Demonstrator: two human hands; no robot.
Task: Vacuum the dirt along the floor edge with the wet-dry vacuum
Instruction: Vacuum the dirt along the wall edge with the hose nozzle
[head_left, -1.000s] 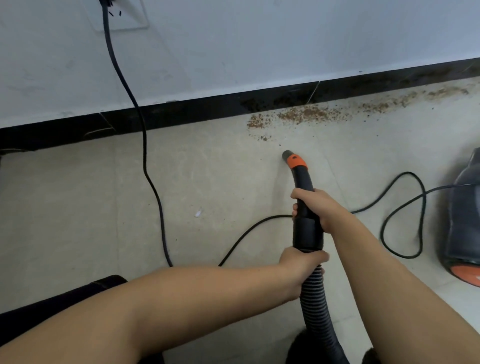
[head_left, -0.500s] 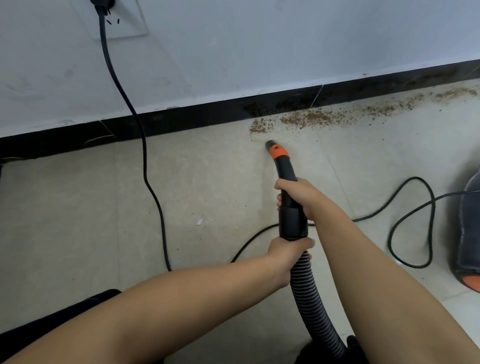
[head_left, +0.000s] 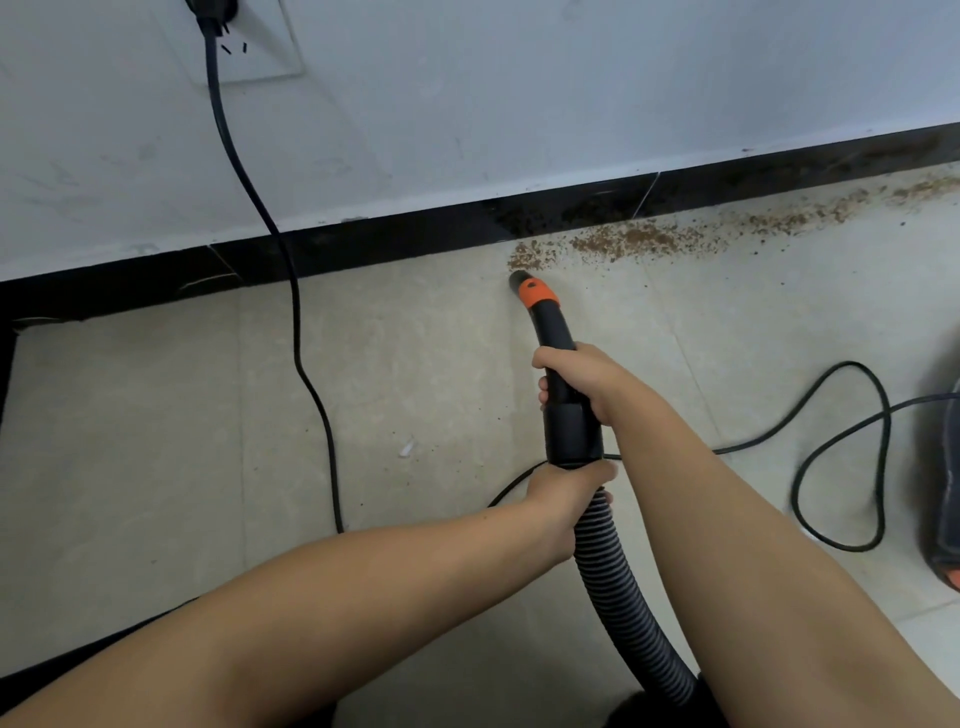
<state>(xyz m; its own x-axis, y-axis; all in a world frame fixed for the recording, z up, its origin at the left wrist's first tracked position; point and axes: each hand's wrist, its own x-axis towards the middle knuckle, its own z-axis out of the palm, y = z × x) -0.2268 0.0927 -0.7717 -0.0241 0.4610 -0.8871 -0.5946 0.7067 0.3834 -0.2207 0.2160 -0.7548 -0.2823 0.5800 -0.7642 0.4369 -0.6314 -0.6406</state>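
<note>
Two hands share the vacuum wand (head_left: 558, 358): the right hand (head_left: 582, 376) wraps its stiff black tube, the left hand (head_left: 566, 493) grips where the ribbed hose (head_left: 613, 582) starts. The nozzle (head_left: 522, 283) sits just beside the dirt (head_left: 623, 241) along the baseboard (head_left: 363, 244). It looks light and rigid up front, floppy behind, so holding the hard section steers best.

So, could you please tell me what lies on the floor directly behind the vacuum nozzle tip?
Behind the nozzle lies brown dirt trailing right along the black baseboard. Whatever sits under the tip itself is covered.
</note>
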